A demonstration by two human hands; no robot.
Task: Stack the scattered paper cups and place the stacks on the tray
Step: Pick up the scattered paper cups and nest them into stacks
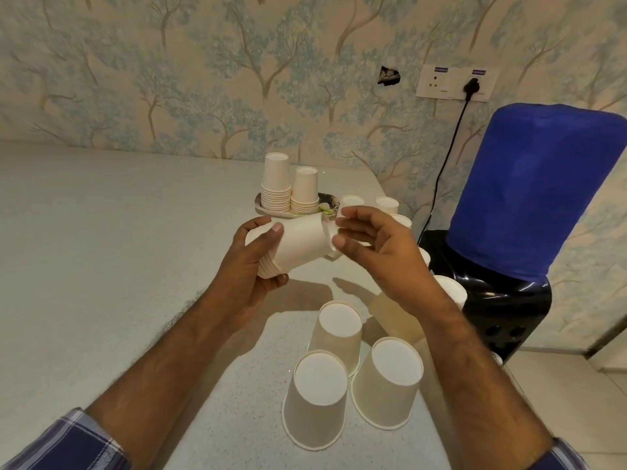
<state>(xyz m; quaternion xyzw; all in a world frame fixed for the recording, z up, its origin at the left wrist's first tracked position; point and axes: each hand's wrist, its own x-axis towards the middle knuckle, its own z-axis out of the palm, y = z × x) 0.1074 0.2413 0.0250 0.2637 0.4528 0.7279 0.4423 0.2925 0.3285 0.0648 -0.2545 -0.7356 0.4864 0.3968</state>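
The left hand (252, 266) has its fingers clamped on a sideways cup stack (295, 245) just before the tray (330, 203), its bottom end toward the right hand (376, 252), whose fingers stand apart.

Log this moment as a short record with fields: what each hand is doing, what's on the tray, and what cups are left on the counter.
left hand: grips a sideways held stack of cups
right hand: fingers at the stack's far end, grip unclear
tray: two upside-down cup stacks, the taller stack left of the shorter stack
counter: three near cups upside down, more along the right edge
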